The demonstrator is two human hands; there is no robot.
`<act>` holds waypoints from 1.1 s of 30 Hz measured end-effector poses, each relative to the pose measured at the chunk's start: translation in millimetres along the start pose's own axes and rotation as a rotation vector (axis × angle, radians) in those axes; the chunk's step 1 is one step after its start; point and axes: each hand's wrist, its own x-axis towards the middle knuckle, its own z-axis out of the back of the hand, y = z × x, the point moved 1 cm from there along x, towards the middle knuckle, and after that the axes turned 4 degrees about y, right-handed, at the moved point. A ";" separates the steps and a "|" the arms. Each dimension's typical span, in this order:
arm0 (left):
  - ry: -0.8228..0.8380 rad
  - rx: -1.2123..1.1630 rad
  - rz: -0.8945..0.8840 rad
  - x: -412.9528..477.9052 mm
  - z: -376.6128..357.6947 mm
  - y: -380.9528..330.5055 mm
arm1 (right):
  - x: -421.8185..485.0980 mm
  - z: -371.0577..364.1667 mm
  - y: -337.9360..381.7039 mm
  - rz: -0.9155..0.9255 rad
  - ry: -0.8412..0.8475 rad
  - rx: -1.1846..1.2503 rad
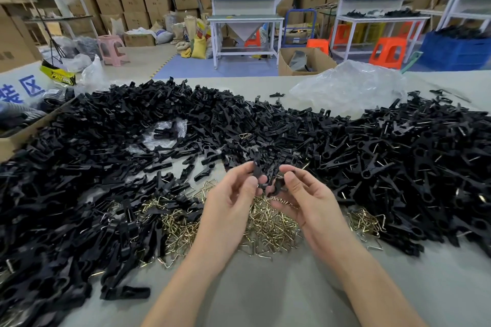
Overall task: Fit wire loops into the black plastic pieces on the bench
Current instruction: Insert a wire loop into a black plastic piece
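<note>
**Fitting in hand: one piece held up between both hands**

We judge this to be the fitting step itself. A black plastic piece (257, 166) is lifted clear of the bench (265, 295) and held between the two hands, just above the heap of brass-coloured wire loops (268, 225) that lies straight in front of the person. The loose black pieces (106, 141) lie piled to the left, behind and to the right of that heap.

The left hand (231, 196) pinches the piece near its lower part, thumb toward us and fingers curled behind, so the piece stands roughly upright. The right hand (308, 202) meets it from the other side, palm turned inward, its fingertips curled in on the dark lower end of the same piece. Both forearms reach in from the near edge of the bench and converge, wrists raised off the surface.

The parts are dark against a dark pile, so we cannot tell whether a loop is already caught in the piece or whether the right hand's fingers only steady it.

If no loop is seated, the next move calls for the left hand to hold the piece firm while the right brings a loop's ends to its opening and presses them home. Fingertip control matters more here than force, since the wire is thin and springy.
</note>
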 end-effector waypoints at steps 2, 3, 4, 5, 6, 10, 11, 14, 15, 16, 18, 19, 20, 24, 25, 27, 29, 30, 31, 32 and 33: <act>0.015 -0.008 0.016 0.2 -2.0 2.0 | 0.8 1.5 -0.4 -0.013 0.009 0.029; 0.015 -0.014 0.027 0.6 -2.2 3.0 | 1.0 1.7 0.2 -0.021 0.013 0.035; 0.010 -0.025 0.038 0.8 -2.4 3.5 | 0.6 1.5 0.8 -0.027 0.017 0.030; 0.004 -0.034 0.044 1.2 -2.2 3.9 | 0.4 0.8 1.2 -0.029 0.026 0.017; -0.001 -0.043 0.044 1.4 -2.1 4.3 | -0.1 -0.4 1.5 -0.028 0.040 -0.002; -0.005 -0.083 0.048 2.0 -1.3 5.6 | -2.0 -4.2 2.8 -0.016 0.072 -0.061; 0.000 -0.080 0.046 1.9 -1.1 5.7 | -2.4 -4.7 3.1 -0.016 0.072 -0.067; 0.009 -0.011 0.015 1.2 -1.6 4.5 | -3.0 -5.6 3.3 -0.016 0.067 -0.067; -0.002 0.025 0.002 0.9 -1.7 4.2 | -3.3 -5.8 3.1 -0.015 0.068 -0.068; -0.015 0.053 -0.008 0.6 -2.1 4.5 | -3.5 -6.0 3.1 -0.013 0.070 -0.074; -0.034 0.084 -0.009 -0.5 -2.6 4.7 | -3.6 -6.0 3.4 -0.005 0.077 -0.090; -0.042 0.102 -0.009 -1.2 -2.4 5.5 | -3.7 -5.7 3.7 0.003 0.076 -0.094; -0.051 0.125 -0.010 -1.5 -2.3 6.5 | -3.7 -5.7 4.2 0.013 0.073 -0.099; -0.031 0.154 -0.021 -1.8 -2.7 5.5 | -4.6 -4.2 6.0 0.073 0.070 -0.187; -0.006 0.145 -0.025 -2.4 -3.2 3.9 | -4.9 -4.1 6.1 0.082 0.076 -0.211; 0.050 0.170 -0.034 -3.9 -4.1 0.1 | -5.3 -4.2 5.7 0.084 0.081 -0.221; 0.077 0.259 -0.064 -5.0 -4.8 -1.3 | -5.1 -4.5 6.0 0.073 0.072 -0.201; 0.069 0.299 -0.087 -5.0 -5.0 -2.0 | -4.9 -4.7 6.5 0.066 0.065 -0.186; 0.053 0.323 -0.107 -5.1 -5.0 -2.4 | -4.8 -4.6 7.2 0.059 0.057 -0.172; 0.036 0.331 -0.117 -5.0 -4.7 -2.8 | -4.8 -4.5 8.0 0.052 0.050 -0.162; 0.022 0.323 -0.116 -4.6 -3.9 -2.5 | -4.6 -4.2 8.6 0.047 0.045 -0.155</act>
